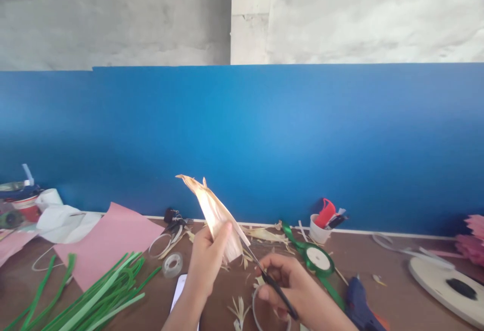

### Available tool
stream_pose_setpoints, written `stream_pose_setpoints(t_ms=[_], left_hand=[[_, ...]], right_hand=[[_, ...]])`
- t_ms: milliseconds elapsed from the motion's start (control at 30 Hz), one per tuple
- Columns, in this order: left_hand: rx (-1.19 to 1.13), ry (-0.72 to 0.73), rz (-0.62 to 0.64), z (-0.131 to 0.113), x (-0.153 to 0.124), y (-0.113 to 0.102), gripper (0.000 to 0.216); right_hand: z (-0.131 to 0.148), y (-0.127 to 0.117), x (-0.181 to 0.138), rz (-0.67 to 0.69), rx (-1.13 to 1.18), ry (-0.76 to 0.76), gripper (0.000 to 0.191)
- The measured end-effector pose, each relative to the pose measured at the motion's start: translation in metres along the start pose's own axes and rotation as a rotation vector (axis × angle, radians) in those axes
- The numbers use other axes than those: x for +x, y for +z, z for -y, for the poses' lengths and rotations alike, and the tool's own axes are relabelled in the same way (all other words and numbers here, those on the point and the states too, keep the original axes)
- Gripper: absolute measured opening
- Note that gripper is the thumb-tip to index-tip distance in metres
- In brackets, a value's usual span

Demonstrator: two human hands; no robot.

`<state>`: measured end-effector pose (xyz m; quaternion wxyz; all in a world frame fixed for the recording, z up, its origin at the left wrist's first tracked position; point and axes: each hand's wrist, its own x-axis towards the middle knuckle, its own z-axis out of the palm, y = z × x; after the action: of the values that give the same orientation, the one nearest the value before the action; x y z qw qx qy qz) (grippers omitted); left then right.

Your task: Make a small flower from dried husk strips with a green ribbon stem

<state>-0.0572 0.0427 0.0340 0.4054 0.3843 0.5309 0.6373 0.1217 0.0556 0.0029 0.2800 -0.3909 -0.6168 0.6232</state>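
Note:
My left hand (212,258) is closed around a pale dried corn husk (215,207), its thumb pressed flat on the front. The husk's pointed tip leans up and to the left. My right hand (289,283) grips black-handled scissors (278,290), whose blades point up and left at the husk's lower right edge. Whether the blades are closed on the husk I cannot tell. Below and behind the hands, several husk scraps (239,313) lie on the brown table (223,295). Beneath my right hand a pale ring-shaped loop (259,316) is partly hidden.
Left are green pipe cleaners (102,295), pink paper (117,240), a tape roll (173,264) and a phone (177,290). Right are a green ribbon spool (318,259), a cup of tools (319,230), a blue glue gun (359,303) and a pale oval disc (442,288). A blue partition (264,139) stands behind.

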Motion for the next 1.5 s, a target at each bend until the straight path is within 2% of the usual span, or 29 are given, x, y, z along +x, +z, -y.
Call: stream_pose_setpoints(t_ms=[300,467,800,1133,1267,1433,1500], left_hand=[[-0.101,-0.057,0.026,0.000,-0.001,0.005,0.035],[-0.095,-0.077,0.024,-0.002,-0.001,0.006,0.041],[-0.064,-0.090,0.009,-0.006,-0.002,0.006,0.039],[-0.054,-0.076,0.072,-0.002,0.000,0.002,0.036],[-0.067,-0.073,0.067,0.000,0.000,0.003,0.036],[-0.147,-0.074,0.006,0.002,0.001,0.005,0.040],[-0.192,-0.070,-0.028,0.002,0.002,0.006,0.040]], right_hand=[[-0.004,-0.001,-0.001,0.033,0.037,0.001,0.047],[-0.005,-0.002,-0.001,0.029,0.053,0.007,0.043],[-0.003,-0.005,-0.003,0.016,-0.014,0.024,0.029],[0.007,-0.008,-0.010,-0.005,-0.156,0.065,0.019],[0.004,-0.009,-0.009,0.011,-0.124,0.041,0.025],[0.003,-0.010,-0.008,0.087,0.011,-0.004,0.045],[0.005,-0.011,-0.008,0.096,-0.025,-0.010,0.044]])
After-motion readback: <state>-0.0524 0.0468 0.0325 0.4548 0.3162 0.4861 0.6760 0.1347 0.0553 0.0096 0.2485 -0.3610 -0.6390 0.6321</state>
